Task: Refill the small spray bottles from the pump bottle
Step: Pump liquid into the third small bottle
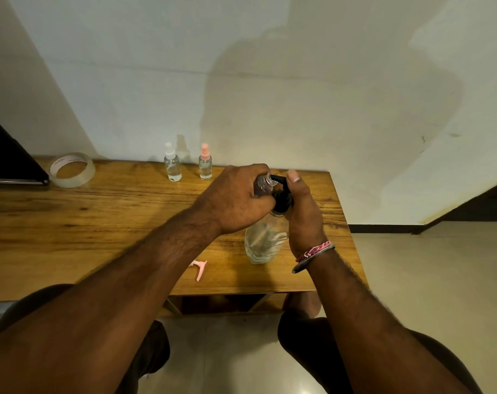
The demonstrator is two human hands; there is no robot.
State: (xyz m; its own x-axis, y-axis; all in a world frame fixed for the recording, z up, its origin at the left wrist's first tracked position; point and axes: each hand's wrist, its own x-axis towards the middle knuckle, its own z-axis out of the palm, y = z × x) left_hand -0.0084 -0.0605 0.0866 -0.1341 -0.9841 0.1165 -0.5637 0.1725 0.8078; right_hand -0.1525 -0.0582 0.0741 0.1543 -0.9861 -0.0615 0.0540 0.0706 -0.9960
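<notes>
Left hand (236, 197) curled round a small uncapped spray bottle (263, 184), neck tipped toward the black pump head (281, 194). Right hand (301, 211) wrapped about the pump head from the other side, thumb raised above the spout, fingers hidden behind. Directly below both hands, the pump bottle (265, 241): clear, broad, standing on the surface (99, 217), touching the right palm near its shoulder.

Handling, as a judgement: small bottle light, stiff plastic, smooth and likely slick if wet; best held round the body just under the neck, as now, mouth kept right at the spout. Narrow mouth, so easy to miss and spill. Pump bottle heavier with liquid, steady on its base, walls probably soft enough to dent; better pressed from the head than squeezed at the sides.

Beyond the left hand, near the wall, two capped bottles: white-topped (172, 163) and pink-topped (205, 162), apart from each other. Nearer than the left hand, by the surface's front edge, a loose pink sprayer top (199, 268). Far off to that hand's left, a tape roll (72, 169).
</notes>
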